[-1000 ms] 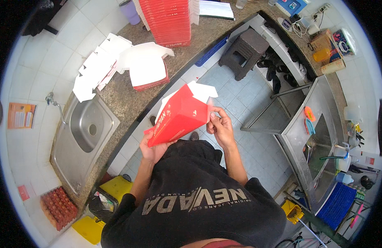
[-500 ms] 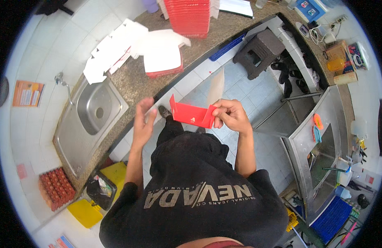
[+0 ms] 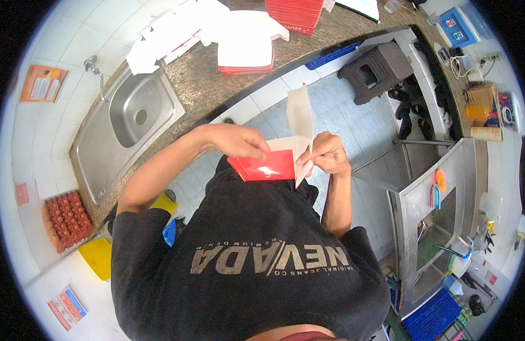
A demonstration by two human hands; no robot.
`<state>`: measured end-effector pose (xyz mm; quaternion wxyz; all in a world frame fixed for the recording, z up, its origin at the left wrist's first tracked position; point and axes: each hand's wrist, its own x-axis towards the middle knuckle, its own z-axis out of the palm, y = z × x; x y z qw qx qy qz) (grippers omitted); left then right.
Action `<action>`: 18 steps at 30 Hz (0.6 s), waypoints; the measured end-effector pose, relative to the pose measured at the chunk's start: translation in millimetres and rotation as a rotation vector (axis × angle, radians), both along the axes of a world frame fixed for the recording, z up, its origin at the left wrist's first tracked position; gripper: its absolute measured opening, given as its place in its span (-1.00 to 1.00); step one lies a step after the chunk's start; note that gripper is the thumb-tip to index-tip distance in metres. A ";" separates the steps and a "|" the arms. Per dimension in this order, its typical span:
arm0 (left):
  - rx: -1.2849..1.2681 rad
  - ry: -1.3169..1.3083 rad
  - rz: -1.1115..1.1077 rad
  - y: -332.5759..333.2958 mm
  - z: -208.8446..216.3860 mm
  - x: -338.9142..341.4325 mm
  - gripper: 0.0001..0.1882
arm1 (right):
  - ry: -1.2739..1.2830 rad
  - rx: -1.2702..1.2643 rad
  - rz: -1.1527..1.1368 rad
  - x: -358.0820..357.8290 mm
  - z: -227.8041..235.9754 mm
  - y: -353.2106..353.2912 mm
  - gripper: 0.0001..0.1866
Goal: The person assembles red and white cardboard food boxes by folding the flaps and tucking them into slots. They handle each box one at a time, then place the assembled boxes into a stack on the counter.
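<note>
A partly folded carton (image 3: 265, 165), glossy red outside and white inside, is held in front of my body with a long pale flap sticking up from its back right. My left hand (image 3: 238, 141) reaches over its left end, thumb and fingers closed on the upper edge of the red panel. At the other end, my right hand (image 3: 328, 154) pinches a side flap between thumb and fingers. The far fingers of both hands are partly hidden.
On the stone counter (image 3: 200, 85) lie flat white carton blanks (image 3: 183, 25), a pile of white-topped, red-edged blanks (image 3: 245, 42) and a tall red stack (image 3: 295, 12). A steel sink (image 3: 138, 111) is at left, egg trays (image 3: 67, 220) below it. A dark stool (image 3: 376, 71) stands ahead.
My left hand, apart from the carton before, has come right and taken hold of its left end. My right hand has turned the end flap outward. The view has shifted.
</note>
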<state>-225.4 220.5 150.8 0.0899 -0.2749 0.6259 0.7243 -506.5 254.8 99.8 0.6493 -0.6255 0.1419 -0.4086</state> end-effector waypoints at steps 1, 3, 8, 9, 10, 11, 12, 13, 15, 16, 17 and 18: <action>0.052 0.026 0.066 3.1 -6.8 -1.2 -0.78 | 0.050 0.017 0.054 1.7 10.1 1.1 -0.88; 0.060 0.002 0.145 5.1 -4.2 -5.6 -0.74 | 0.302 -0.003 0.104 6.5 27.9 6.6 -0.84; -0.121 -0.059 0.235 14.7 6.9 -14.7 -0.74 | 1.012 -0.538 -0.134 17.8 68.9 21.1 -0.77; -0.171 -0.047 0.274 16.8 5.0 -13.7 -0.75 | 0.985 -0.558 -0.199 16.9 63.4 22.2 -0.80; -0.222 -0.034 0.314 19.7 3.0 -12.2 -0.76 | 0.956 -0.577 -0.261 16.3 58.4 23.3 -0.83; -0.273 -0.023 0.356 21.6 2.0 -10.5 -0.77 | 0.921 -0.581 -0.352 16.0 55.2 25.1 -0.85; -0.273 -0.014 0.377 23.0 1.0 -9.4 -0.76 | 0.887 -0.580 -0.441 15.5 52.1 28.3 -0.87; -0.273 -0.006 0.398 24.3 0.3 -8.3 -0.76 | 0.852 -0.579 -0.528 15.5 47.8 29.9 -0.88; -0.301 -0.003 0.387 26.2 -6.1 -6.8 -0.75 | 0.750 -0.634 -0.479 18.9 31.8 33.6 -0.87; -0.328 -0.008 0.353 26.5 -14.3 -7.3 -0.75 | 0.698 -0.657 -0.457 20.6 27.2 35.8 -0.87; -0.355 -0.012 0.318 27.4 -19.2 -8.1 -0.74 | 0.716 -0.650 -0.420 20.6 25.1 37.4 -0.86; -0.351 -0.046 0.318 28.3 -14.3 -10.8 -0.76 | 0.735 -0.645 -0.389 22.2 28.1 36.8 -0.85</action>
